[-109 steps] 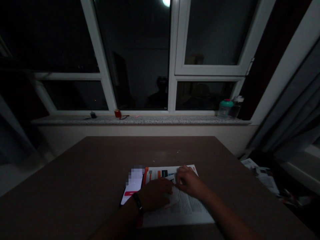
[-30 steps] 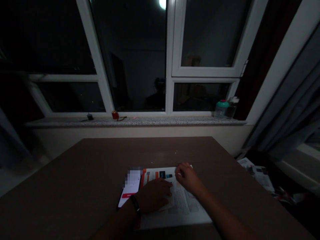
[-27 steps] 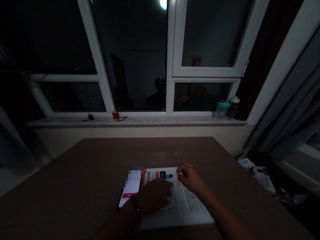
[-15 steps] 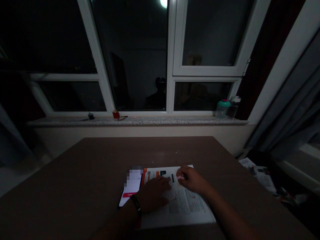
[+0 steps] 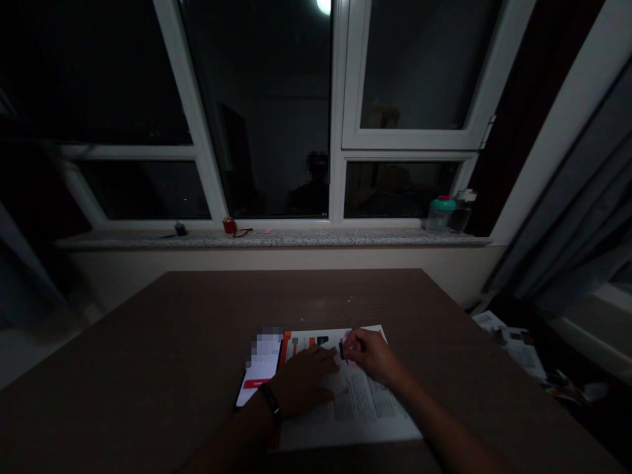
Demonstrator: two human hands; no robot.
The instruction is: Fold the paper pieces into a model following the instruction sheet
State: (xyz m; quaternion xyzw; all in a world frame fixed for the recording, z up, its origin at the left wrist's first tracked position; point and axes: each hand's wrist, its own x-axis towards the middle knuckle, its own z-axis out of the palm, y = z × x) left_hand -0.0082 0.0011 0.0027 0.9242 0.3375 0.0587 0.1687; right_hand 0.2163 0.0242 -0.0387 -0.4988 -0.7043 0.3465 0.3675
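Left hand: I see the left hand (image 5: pixel 302 380) lying flat and open on the leaflet (image 5: pixel 368 421), fingers spread, nothing clenched, its wristband (image 5: pixel 269 399) just beside the phone (image 5: pixel 257 370).

Right hand: The right hand (image 5: pixel 372 355) is curled at the far part of the leaflet, fingertips on or at a dark strip (image 5: pixel 342 349). In this dim view I cannot tell whether they pinch it, or whether it is loose or printed.

Leaflet: It lies flat on the table (image 5: pixel 296 296), near the near edge, right of the phone.

Risk: From my seat, a tug by the right hand could skid the leaflet if the left hand's pressure eases. A sideways slip of the left hand could nudge the phone. A loose strip could also drop unseen in this poor light.

Edges: The leaflet's near edge sits close to the table's near edge, so there is little margin that way.

Room: The most room lies far of the leaflet and well left of the phone.
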